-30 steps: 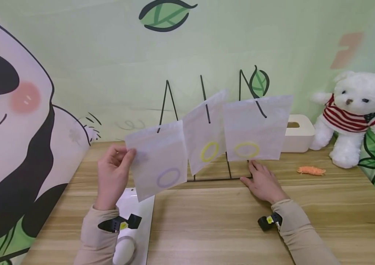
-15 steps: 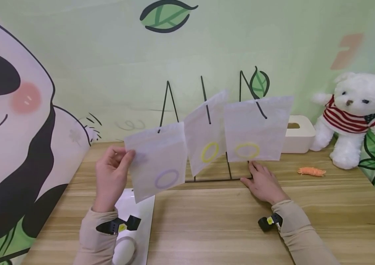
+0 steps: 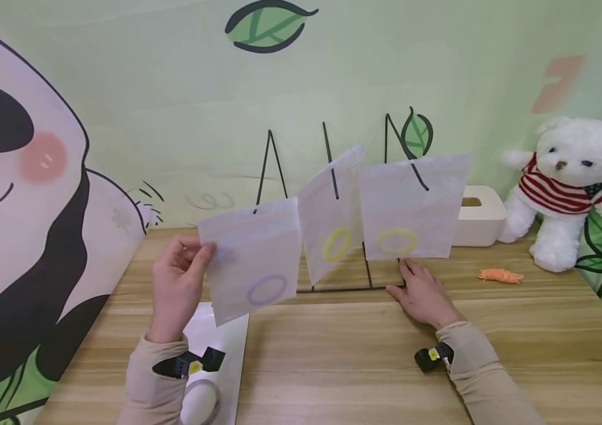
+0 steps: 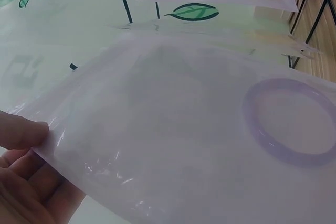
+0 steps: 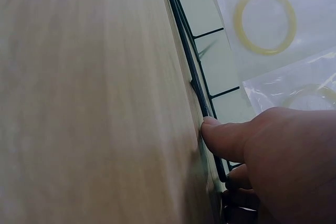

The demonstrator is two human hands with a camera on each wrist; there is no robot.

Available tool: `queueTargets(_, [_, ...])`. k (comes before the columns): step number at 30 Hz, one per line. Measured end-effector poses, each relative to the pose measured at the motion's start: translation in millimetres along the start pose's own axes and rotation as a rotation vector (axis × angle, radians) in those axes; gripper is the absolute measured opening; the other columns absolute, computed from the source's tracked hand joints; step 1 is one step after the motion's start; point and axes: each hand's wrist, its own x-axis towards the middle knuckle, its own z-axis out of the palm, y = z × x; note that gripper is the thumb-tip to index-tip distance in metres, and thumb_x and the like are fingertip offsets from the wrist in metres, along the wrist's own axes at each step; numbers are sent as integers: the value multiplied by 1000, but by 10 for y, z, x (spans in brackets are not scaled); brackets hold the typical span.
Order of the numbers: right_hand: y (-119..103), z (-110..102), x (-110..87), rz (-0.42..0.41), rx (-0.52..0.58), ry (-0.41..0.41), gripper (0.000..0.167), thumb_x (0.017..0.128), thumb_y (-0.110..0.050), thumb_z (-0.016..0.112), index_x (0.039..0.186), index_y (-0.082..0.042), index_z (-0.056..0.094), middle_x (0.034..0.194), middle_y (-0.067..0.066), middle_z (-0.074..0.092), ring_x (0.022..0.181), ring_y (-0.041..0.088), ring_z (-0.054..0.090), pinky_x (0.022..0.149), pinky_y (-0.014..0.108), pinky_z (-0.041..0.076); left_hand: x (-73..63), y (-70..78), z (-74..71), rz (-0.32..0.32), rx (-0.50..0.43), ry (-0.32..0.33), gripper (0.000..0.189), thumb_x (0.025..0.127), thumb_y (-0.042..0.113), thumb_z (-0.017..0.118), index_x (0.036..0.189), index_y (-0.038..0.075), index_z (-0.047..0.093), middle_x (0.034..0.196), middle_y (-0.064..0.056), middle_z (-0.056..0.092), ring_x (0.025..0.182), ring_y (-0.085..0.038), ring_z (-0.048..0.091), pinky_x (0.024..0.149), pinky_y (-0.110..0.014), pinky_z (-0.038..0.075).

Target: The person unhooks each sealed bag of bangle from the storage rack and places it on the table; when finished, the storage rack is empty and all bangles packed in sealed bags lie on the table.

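A black wire display rack stands on the table with three translucent plastic bags hanging from its hooks. The left bag holds a purple ring; my left hand pinches its left edge between thumb and fingers. In the left wrist view the bag spreads flat, its ring to the right. The middle bag is turned at an angle and contains a yellow ring. Another yellow ring sits in the right bag. Below that bag, my right hand grips the rack's right base corner, thumb on the front bar.
A white board with a rounded white object lies at the front left. An orange cord bundle, a white tissue box and a white teddy bear are at the right. A printed backdrop rises behind the rack.
My left hand has shifted slightly left and down, drawing the left bag's edge with it. My right hand has stayed at the rack's base.
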Motion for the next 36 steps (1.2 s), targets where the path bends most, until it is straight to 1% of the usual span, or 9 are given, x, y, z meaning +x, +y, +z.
queueTargets(10, [-6, -10, -12, 0, 7, -4, 68, 100, -33, 52, 145, 13, 30, 150, 32, 27, 133, 52, 29, 100, 70, 28, -14, 6, -13, 1, 10, 0, 9, 92, -1, 64, 93, -8, 59, 80, -24, 69, 64, -8, 65, 56, -18, 51])
queueTargets(17, [-6, -13, -10, -2, 5, -5, 68, 100, -33, 52, 145, 12, 30, 150, 32, 27, 133, 51, 29, 99, 70, 28, -21, 15, -14, 9, 5, -2, 10, 92, -1, 63, 93, -9, 58, 83, -24, 70, 65, -8, 66, 57, -18, 52])
queueTargets(24, [0, -9, 4, 2, 9, -8, 68, 100, -34, 52, 146, 11, 29, 151, 31, 27, 134, 50, 28, 100, 70, 28, -21, 19, -20, 17, 15, 0, 10, 92, -1, 63, 92, -9, 58, 80, -24, 69, 63, -7, 64, 55, -18, 51])
queueTargets(26, [2, -8, 8, 1, 9, -9, 68, 100, -34, 52, 146, 11, 29, 151, 31, 26, 134, 50, 28, 100, 70, 28, -19, 17, -24, 16, 15, 3, 9, 92, -1, 63, 92, -9, 58, 80, -23, 70, 62, -6, 64, 55, -18, 50])
queueTargets(33, [-1, -10, 7, -2, 4, -11, 68, 100, -34, 52, 145, 12, 29, 150, 32, 27, 134, 51, 28, 100, 71, 27, -28, 11, -36, 2, 10, 15, 9, 91, -1, 64, 92, -8, 60, 75, -13, 70, 53, -7, 58, 45, -18, 43])
queueTargets(36, [-4, -14, 0, 0, 3, -13, 68, 100, -33, 52, 145, 12, 29, 150, 32, 27, 134, 51, 28, 100, 71, 27, -37, 13, -41, 2, 12, 17, 9, 91, -1, 65, 92, -8, 60, 74, -13, 70, 52, -8, 56, 45, -19, 43])
